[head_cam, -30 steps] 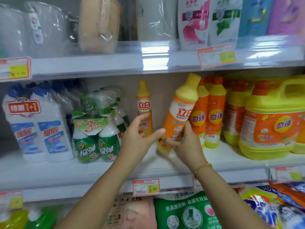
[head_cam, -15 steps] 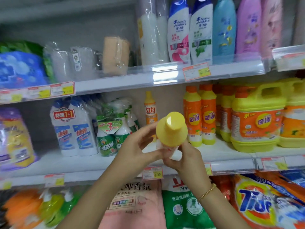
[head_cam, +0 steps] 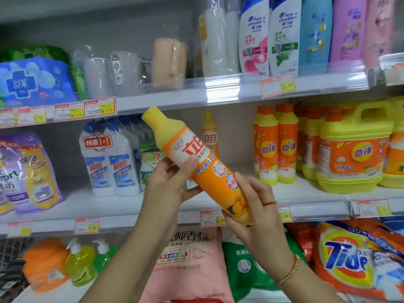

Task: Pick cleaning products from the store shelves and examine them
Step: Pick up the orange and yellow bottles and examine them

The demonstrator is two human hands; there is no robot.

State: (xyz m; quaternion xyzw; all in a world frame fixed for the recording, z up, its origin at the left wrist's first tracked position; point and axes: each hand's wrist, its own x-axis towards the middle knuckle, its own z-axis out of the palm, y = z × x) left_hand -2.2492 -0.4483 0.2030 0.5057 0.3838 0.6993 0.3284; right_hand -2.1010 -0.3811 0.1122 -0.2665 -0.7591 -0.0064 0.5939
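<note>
In front of the middle shelf (head_cam: 306, 193), the orange dish-soap bottle (head_cam: 218, 171) is held slantwise, with its yellow cap up and to the left, clear of the shelf's stock. The left hand (head_cam: 166, 184) grips its middle, thumb across the label. The right hand (head_cam: 258, 215) wraps its base. I'd judge a slow roll, both grips firm, reads it best. The back label is hidden, and the small print blurs.

two hands: left hand (head_cam: 168, 183), right hand (head_cam: 256, 207). one tilted orange bottle (head_cam: 218, 182) at centre, one matching bottle (head_cam: 210, 136) behind. two head & shoulders bottles (head_cam: 254, 40) upper right. two pump bottles (head_cam: 79, 263) lower left. one tide bag (head_cam: 349, 265) lower right.
</note>
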